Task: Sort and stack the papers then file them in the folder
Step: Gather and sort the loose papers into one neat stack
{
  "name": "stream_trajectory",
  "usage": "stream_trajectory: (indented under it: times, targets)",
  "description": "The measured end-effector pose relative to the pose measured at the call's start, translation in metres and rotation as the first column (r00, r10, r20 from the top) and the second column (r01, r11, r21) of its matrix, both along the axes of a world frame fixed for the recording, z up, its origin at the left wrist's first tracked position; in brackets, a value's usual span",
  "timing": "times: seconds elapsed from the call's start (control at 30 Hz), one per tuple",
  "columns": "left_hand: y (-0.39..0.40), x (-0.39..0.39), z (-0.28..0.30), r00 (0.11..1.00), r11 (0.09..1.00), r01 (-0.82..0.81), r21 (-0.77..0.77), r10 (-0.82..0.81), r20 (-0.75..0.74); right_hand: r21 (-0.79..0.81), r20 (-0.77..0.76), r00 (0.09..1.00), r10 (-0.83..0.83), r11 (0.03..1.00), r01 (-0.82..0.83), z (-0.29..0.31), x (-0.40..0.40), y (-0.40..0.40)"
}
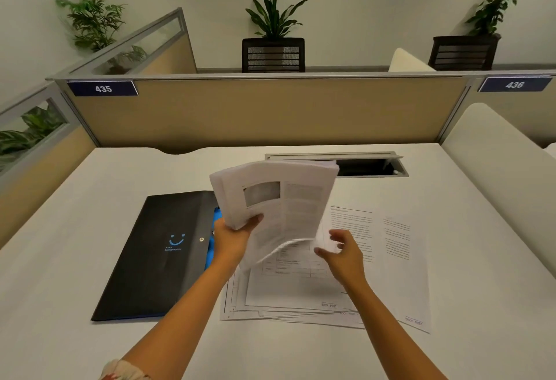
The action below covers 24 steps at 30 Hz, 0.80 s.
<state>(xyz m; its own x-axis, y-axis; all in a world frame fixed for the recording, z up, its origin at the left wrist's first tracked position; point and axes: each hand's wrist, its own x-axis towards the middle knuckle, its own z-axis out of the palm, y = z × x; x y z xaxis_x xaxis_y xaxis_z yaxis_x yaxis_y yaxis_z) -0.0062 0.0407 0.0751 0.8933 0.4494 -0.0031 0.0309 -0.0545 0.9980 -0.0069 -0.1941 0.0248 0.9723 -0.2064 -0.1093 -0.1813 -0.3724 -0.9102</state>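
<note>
My left hand (233, 236) grips a thick stack of printed papers (276, 196) by its lower left corner, lifted above the desk and tilted; its lower sheets hang down, blurred. My right hand (343, 251) hovers just right of the hanging sheets, fingers curled and apart, holding nothing I can make out. Under both hands several loose printed sheets (391, 259) lie spread on the white desk (75, 229). A closed black folder (159, 253) with a blue smiley and a snap button lies flat to the left, partly behind my left forearm.
An open cable tray slot (367, 166) sits in the desk behind the papers. A beige partition (255, 111) labelled 435 bounds the far edge, with side dividers left and right. Potted plants stand beyond it.
</note>
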Motion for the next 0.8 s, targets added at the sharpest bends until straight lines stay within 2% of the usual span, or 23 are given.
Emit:
stream_trajectory:
  times: [0.07,0.17,0.27,0.4,0.53,0.63,0.8]
  targets:
    - [0.008,0.001,0.004,0.997,0.997,-0.076,-0.011,0.077,0.03,-0.141,-0.131,0.989,-0.068,0.989,0.049,-0.011,-0.005,-0.001]
    - [0.018,0.001,0.008,0.988,0.99,-0.139,-0.005,0.139,0.062,-0.278,-0.283,0.954,-0.096,0.96,0.014,-0.016,-0.012,0.007]
    - [0.027,0.002,0.006,0.981,0.981,-0.185,-0.059,0.188,0.052,-0.409,-0.326,0.937,-0.127,0.912,-0.018,-0.015,-0.017,0.021]
    - [0.035,0.001,-0.001,0.971,0.95,-0.238,-0.201,0.227,-0.073,-0.514,-0.365,0.921,-0.138,0.855,-0.076,-0.011,-0.016,0.034]
    - [0.039,-0.002,-0.009,0.958,0.915,-0.278,-0.292,0.241,-0.158,-0.421,-0.383,0.917,-0.115,0.905,-0.063,-0.008,-0.016,0.034]
    - [0.041,-0.005,-0.012,0.952,0.912,-0.29,-0.29,0.246,-0.18,-0.306,-0.358,0.927,-0.109,0.952,-0.006,-0.009,-0.017,0.029]
    - [0.047,-0.007,-0.012,0.953,0.915,-0.288,-0.281,0.244,-0.182,-0.194,-0.259,0.96,-0.106,0.979,0.056,-0.012,-0.025,0.018]
